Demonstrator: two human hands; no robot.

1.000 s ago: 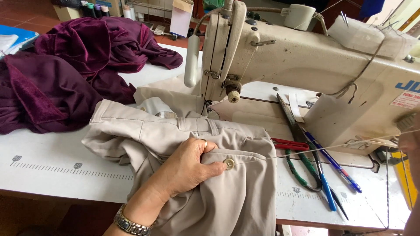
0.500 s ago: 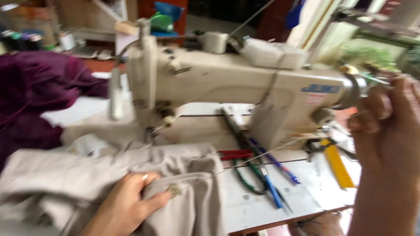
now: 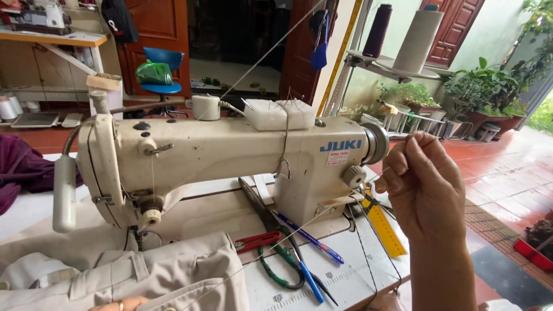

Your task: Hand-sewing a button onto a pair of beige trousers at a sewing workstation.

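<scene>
While the right hand [image 3: 423,184] is raised at the right of the scene, level with the handwheel end of the cream sewing machine [image 3: 230,158], its fingers are pinched shut on a fine pale thread [image 3: 299,227]. That thread runs taut from the pinched fingertips down and to the left, crossing the white table [image 3: 351,270] and ending at the beige garment [image 3: 173,276] that lies bunched at the near left. Only a sliver of the left hand [image 3: 121,303] shows at the bottom edge, resting on the beige cloth beside a small button; so little of it is in view that I cannot tell whether it is open or gripping.

On the table just in front of the machine's base lie red-handled snips [image 3: 257,241], a pair of green-handled scissors [image 3: 279,270] and two blue pens [image 3: 311,245], close together and partly crossing. A yellow ruler [image 3: 385,230] lies slanted at the right edge of the table, below the raised hand. On top of the machine sits a white foam block [image 3: 279,114] stuck with pins, and a small white cup [image 3: 206,107] stands just left of it. At the far left a heap of purple cloth [image 3: 23,170] rests on the table. Behind the machine, a thread stand holds a dark cone and a large pale cone [image 3: 417,40], and a blue stool [image 3: 163,72] stands by the brown door further back.
</scene>
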